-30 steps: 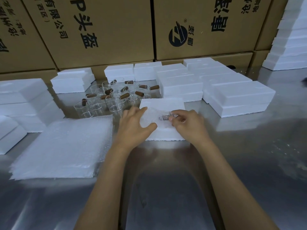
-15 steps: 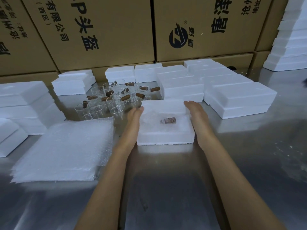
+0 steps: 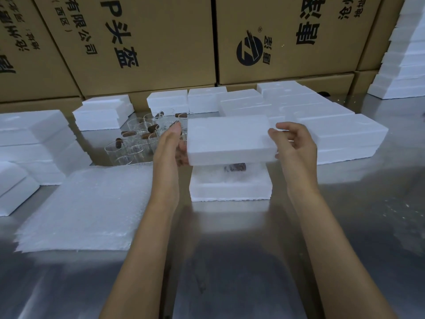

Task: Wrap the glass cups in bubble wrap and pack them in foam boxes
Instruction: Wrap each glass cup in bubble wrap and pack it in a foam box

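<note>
Both forearms and hands are bare, no sleeves visible

lid (image 3: pixel 227 137): white foam slab, level, lifted above base | base (image 3: pixel 230 191): open foam box, centre table, wrapped cup (image 3: pixel 234 168) inside | cups (image 3: pixel 138 143): clear glass cluster, 10 o'clock of base | wrap (image 3: pixel 85 208): stacked sheets, 9 o'clock

Both bare forearms reach forward, roughly parallel. The left hand (image 3: pixel 169 147) stands on edge, thumb up, fingers apparently curled under the lid (image 3: pixel 230 139) it holds. The right hand (image 3: pixel 295 143) grips the lid's other end, thumb on top, fingers bent.
</note>
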